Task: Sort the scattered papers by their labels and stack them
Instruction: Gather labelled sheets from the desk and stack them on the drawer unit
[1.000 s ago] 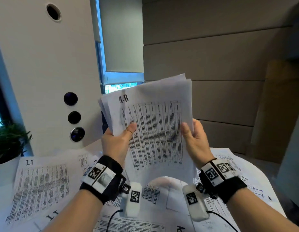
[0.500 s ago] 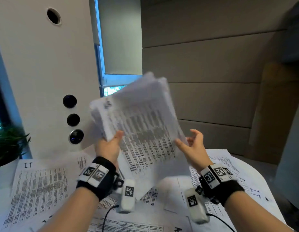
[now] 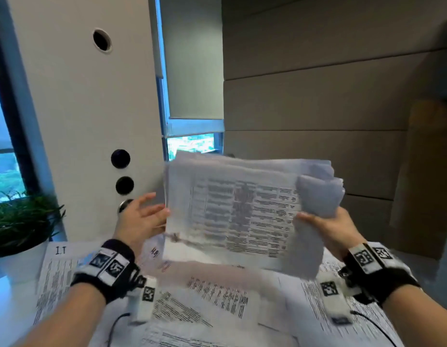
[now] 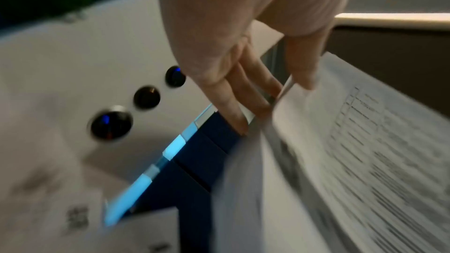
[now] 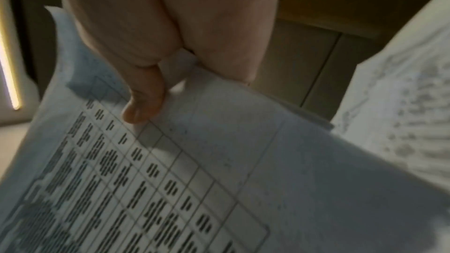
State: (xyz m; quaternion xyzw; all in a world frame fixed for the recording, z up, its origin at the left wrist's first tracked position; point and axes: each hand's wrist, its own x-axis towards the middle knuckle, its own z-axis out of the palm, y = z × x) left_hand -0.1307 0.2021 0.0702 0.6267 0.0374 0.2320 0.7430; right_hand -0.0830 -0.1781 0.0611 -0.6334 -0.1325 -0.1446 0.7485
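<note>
Now paper stack (image 3: 245,211) landscape, printed tables; right hand (image 3: 335,229) fingers pinch edge, left hand (image 3: 140,219) fingers straight.

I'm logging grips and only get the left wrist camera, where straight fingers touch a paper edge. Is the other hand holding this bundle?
Observer: Yes. The right hand grips the paper stack at its right edge, with its thumb pressed on the printed face.
Operator: Is the stack lying on anything?
Observer: No. The head view shows it raised in the air above loose sheets, printed side toward the person.
Operator: Can you read any labels down there?
Observer: One. The I.T sheet lies flat at the left.
</note>
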